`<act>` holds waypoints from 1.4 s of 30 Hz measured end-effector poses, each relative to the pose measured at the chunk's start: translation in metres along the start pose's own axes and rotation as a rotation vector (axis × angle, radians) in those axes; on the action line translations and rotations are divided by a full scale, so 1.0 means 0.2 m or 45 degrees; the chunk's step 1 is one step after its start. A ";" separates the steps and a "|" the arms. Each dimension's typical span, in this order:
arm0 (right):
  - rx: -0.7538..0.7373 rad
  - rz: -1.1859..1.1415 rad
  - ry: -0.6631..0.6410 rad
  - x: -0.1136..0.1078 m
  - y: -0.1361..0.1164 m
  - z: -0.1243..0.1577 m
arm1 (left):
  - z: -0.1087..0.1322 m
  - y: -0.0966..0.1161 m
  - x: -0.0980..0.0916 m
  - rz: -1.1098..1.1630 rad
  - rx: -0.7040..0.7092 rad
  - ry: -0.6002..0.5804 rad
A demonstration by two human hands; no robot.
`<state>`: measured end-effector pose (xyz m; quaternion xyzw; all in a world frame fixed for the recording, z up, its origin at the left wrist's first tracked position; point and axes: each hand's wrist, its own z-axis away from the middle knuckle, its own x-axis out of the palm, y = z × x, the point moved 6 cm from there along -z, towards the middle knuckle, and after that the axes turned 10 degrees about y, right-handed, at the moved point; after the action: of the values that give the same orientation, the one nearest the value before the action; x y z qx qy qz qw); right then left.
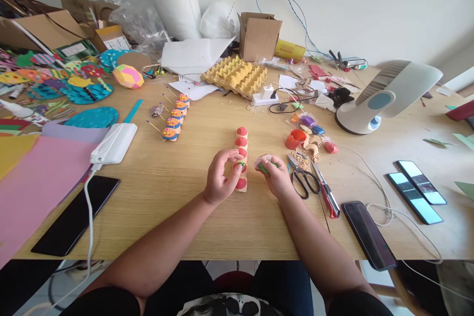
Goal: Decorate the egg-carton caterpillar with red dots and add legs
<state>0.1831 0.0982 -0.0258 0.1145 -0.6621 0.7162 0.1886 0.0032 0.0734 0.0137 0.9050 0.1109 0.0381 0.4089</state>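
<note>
A strip of egg carton (241, 141) with several red domed cups lies in front of me, running away from the table's near edge. A small green piece (241, 165) shows on one of the cups, by my left thumb. Curved around the strip's left side, my left hand (223, 176) has its thumb and fingertips against the cups, partly hiding them. To the right of the strip, my right hand (276, 176) is closed on a packet of green clay (265, 164) in clear wrapping. Its fingers hide much of the packet.
A decorated egg-carton caterpillar (176, 117) with stick feelers stands at the left. Scissors (304, 177), a red cutter knife (327, 192), an orange ring-shaped container (295, 139) and clay packets (307, 120) lie right. Phones, cables and a fan (385, 96) are farther right.
</note>
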 end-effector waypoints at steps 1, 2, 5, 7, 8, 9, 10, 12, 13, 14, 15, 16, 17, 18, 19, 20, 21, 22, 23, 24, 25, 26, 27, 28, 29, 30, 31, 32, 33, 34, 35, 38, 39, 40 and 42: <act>0.022 -0.030 0.033 -0.01 0.00 0.00 | 0.00 0.00 0.00 -0.013 0.016 -0.001; 0.043 -0.060 0.069 -0.02 0.00 -0.01 | 0.00 0.00 0.00 -0.026 0.037 -0.008; 0.058 -0.110 0.147 -0.04 -0.01 -0.01 | 0.00 0.01 0.01 -0.059 0.077 -0.016; 0.024 -0.102 0.171 -0.05 -0.02 -0.02 | 0.00 0.01 0.00 -0.066 0.063 -0.001; -0.002 -0.093 0.181 -0.05 -0.03 -0.02 | 0.00 0.00 0.00 -0.067 0.050 0.008; -0.031 -0.080 0.194 -0.06 -0.03 -0.02 | 0.00 0.00 0.00 -0.065 0.037 0.017; -0.061 -0.067 0.213 -0.07 -0.04 -0.03 | 0.00 -0.01 -0.01 -0.059 0.023 0.026; -0.124 -0.032 0.265 -0.10 -0.06 -0.04 | -0.01 -0.02 -0.01 -0.034 -0.012 0.042; -0.156 -0.006 0.296 -0.12 -0.07 -0.04 | -0.01 -0.02 -0.01 -0.020 -0.037 0.048; -0.191 0.033 0.325 -0.13 -0.08 -0.05 | -0.01 -0.03 -0.02 -0.007 -0.069 0.049; -0.227 0.095 0.350 -0.15 -0.10 -0.05 | -0.01 -0.04 -0.02 0.000 -0.103 0.047; -0.260 0.183 0.370 -0.16 -0.11 -0.05 | -0.01 -0.05 -0.01 0.000 -0.136 0.044; -0.289 0.288 0.388 -0.17 -0.12 -0.05 | -0.01 -0.06 -0.01 -0.001 -0.168 0.042; -0.320 0.402 0.400 -0.17 -0.13 -0.05 | -0.01 -0.07 -0.02 0.001 -0.201 0.042; -0.361 0.530 0.401 -0.17 -0.14 -0.06 | -0.01 -0.08 -0.01 0.007 -0.235 0.041; -0.416 0.667 0.391 -0.17 -0.15 -0.06 | -0.01 -0.09 -0.01 0.017 -0.268 0.041; -0.481 0.808 0.370 -0.16 -0.16 -0.06 | -0.01 -0.10 -0.01 0.027 -0.298 0.041; -0.548 0.945 0.343 -0.15 -0.17 -0.06 | -0.01 -0.11 -0.01 0.034 -0.325 0.042; -0.607 1.076 0.313 -0.14 -0.17 -0.06 | -0.01 -0.12 -0.01 0.037 -0.345 0.043; -0.641 1.185 0.287 -0.14 -0.17 -0.07 | -0.01 -0.12 -0.02 0.038 -0.362 0.042; -0.648 1.275 0.266 -0.14 -0.16 -0.08 | -0.01 -0.13 -0.02 0.037 -0.375 0.042; -0.634 1.354 0.246 -0.15 -0.15 -0.08 | -0.01 -0.13 -0.02 0.036 -0.389 0.040; -0.609 1.433 0.236 -0.15 -0.13 -0.09 | -0.01 -0.13 -0.02 0.034 -0.402 0.036; -0.585 1.513 0.236 -0.16 -0.13 -0.09 | -0.01 -0.14 -0.01 0.033 -0.414 0.029; -0.568 1.591 0.248 -0.17 -0.12 -0.09 | -0.01 -0.14 -0.01 0.032 -0.420 0.021; -0.561 1.658 0.272 -0.18 -0.12 -0.09 | -0.01 -0.14 -0.01 0.032 -0.423 0.014; -0.564 1.710 0.298 -0.18 -0.13 -0.08 | -0.01 -0.14 -0.01 0.034 -0.423 0.008; -0.574 1.743 0.316 -0.19 -0.13 -0.08 | -0.01 -0.14 -0.01 0.036 -0.423 0.003; -0.586 1.754 0.316 -0.19 -0.13 -0.08 | -0.01 -0.14 -0.01 0.038 -0.423 -0.001; -0.596 1.745 0.300 -0.18 -0.14 -0.08 | -0.01 -0.14 -0.01 0.037 -0.422 -0.004; -0.601 1.722 0.276 -0.18 -0.14 -0.08 | -0.01 -0.14 -0.01 0.034 -0.422 -0.006; -0.595 1.673 0.236 -0.18 -0.13 -0.09 | -0.01 -0.15 -0.01 0.011 -0.409 -0.019; -0.596 1.688 0.250 -0.19 -0.14 -0.09 | 0.00 -0.15 -0.01 0.001 -0.402 -0.024; -0.610 1.716 0.287 -0.19 -0.15 -0.08 | 0.00 -0.14 -0.01 -0.009 -0.393 -0.029; -0.688 1.761 0.405 -0.18 -0.18 -0.06 | -0.01 -0.14 -0.01 -0.034 -0.372 -0.041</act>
<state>0.2324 0.1084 -0.0101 -0.4814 -0.7004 0.4920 -0.1887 -0.0028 0.0915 -0.0058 0.8347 0.1095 0.0339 0.5386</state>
